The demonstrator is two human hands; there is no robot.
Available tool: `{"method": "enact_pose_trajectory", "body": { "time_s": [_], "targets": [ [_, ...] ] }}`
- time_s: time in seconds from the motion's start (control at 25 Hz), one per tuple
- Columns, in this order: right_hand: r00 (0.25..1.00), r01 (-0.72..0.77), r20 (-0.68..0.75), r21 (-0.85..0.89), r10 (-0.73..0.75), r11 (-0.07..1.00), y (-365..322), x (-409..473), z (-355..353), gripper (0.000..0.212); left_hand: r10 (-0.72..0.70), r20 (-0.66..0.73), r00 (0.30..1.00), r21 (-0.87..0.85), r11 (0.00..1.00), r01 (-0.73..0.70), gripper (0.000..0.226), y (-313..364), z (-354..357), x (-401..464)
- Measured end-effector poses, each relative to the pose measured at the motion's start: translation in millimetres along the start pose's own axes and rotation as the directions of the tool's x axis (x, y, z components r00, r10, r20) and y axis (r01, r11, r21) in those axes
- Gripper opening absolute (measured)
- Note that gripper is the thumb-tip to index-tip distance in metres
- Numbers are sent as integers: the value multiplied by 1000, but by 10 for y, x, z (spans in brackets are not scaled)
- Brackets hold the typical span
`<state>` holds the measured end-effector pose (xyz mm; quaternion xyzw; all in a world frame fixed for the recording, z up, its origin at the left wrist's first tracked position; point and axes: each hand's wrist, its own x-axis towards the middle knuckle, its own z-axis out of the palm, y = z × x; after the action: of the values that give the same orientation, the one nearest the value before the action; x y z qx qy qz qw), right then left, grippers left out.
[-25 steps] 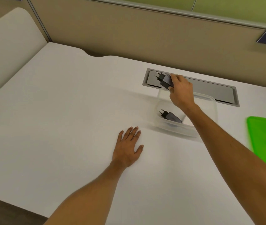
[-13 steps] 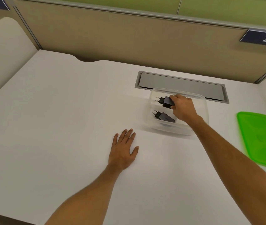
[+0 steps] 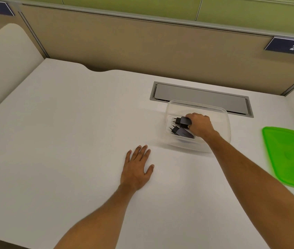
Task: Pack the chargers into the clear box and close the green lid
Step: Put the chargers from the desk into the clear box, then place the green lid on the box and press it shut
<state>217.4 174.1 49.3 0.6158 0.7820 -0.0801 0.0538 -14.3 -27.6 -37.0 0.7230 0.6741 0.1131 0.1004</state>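
**Right hand gripping a charger inside the clear box**

Taking the clear box (image 3: 221, 115) as the landmark and going from left to right: the left hand (image 3: 136, 168) is lying flat on the white desk (image 3: 61, 141), well to the left of the box and nearer the person; its fingers are stretched out and slightly spread, the palm is pressing down, and it is holding nothing.

Inside the box, at its left end, two black chargers are lying side by side, both with their pins pointing left; the far charger (image 3: 181, 120) is sitting just behind the near charger (image 3: 183, 132), the two touching or almost so.

The right hand (image 3: 200, 125) is reaching over the box's near wall and into it; its fingers are curling round the right end of the far charger, grasping it, while the near charger is lying just under the hand's knuckles; whether the hand is touching it cannot be told.

Behind the box a grey cable flap (image 3: 201, 97) is sitting flush in the desk.

Well to the right of the box the green lid (image 3: 289, 157) is lying flat on the desk, apart from both hands; the box is standing open.
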Motion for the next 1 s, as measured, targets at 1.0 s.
{"method": "enact_pose_trajectory", "body": {
  "time_s": [1.0],
  "targets": [
    [757,-397,-427,300,494,868,1505,-1456,-107,26,21,-12,1000,-22,1000,-22,65,-15,20,-9]
  ]
}}
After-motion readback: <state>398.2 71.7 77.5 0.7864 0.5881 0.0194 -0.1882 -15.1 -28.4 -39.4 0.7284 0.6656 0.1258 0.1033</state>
